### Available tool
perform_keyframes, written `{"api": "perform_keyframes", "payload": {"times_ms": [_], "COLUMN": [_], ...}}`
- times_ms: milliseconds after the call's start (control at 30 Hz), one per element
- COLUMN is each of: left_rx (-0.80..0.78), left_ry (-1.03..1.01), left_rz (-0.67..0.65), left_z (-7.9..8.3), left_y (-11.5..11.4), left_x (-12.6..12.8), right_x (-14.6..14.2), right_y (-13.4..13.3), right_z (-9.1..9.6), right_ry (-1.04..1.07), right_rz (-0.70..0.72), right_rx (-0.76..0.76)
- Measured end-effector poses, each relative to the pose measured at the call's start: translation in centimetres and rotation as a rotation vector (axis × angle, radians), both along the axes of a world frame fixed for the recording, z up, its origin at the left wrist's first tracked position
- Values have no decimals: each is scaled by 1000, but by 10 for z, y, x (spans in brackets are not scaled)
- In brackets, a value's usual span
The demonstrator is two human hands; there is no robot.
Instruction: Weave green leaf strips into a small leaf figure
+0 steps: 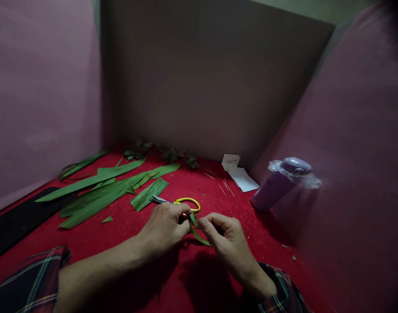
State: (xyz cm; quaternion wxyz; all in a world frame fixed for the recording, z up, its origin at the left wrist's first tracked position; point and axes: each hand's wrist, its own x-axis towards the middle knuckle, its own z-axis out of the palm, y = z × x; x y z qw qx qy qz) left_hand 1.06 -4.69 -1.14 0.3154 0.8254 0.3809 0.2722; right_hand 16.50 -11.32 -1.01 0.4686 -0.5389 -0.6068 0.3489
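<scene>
Between my two hands is a narrow green leaf strip [200, 238], bent into a curve with one end hanging down. My left hand [164, 226] pinches it between thumb and fingers. At the strip's right side, my right hand [227, 237] is closed with thumb against forefinger; its fingertips meet the leaf. Just behind my left hand lies a pair of scissors with yellow handles [195, 201], partly hidden by that hand, blades pointing left. The blade tips touch a cut piece of broad leaf [150, 194] on the red cloth.
Long green leaves [97, 198] lie at the left, near a dark flat board [26, 221]. Leafy sprigs [173, 155] rest along the back panel. Thin sticks [227, 187], white papers [243, 179] and a leaning purple bottle [275, 187] with clear plastic stand right. Panels enclose three sides.
</scene>
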Motion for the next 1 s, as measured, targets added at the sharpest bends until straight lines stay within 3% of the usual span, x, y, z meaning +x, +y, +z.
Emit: {"api": "perform_keyframes", "payload": {"times_ms": [100, 267, 367, 533, 633, 1000], "left_rx": [168, 191, 44, -517, -724, -834], "left_ry": [97, 133, 95, -180, -301, -342], "left_rz": [24, 13, -2, -72, -100, -93], "left_z": [4, 5, 3, -1, -2, -1], "left_y": [-4, -5, -3, 3, 5, 8], "left_x": [-2, -2, 0, 5, 8, 9], "right_x": [-4, -1, 2, 6, 8, 16], "right_y": [1, 4, 5, 7, 8, 6], "right_z": [0, -4, -6, -7, -6, -7], "right_ry": [38, 57, 4, -51, -108, -157], "right_rz": [-1, -8, -11, -26, -25, -25], "right_rx": [-54, -75, -27, 22, 31, 30]}}
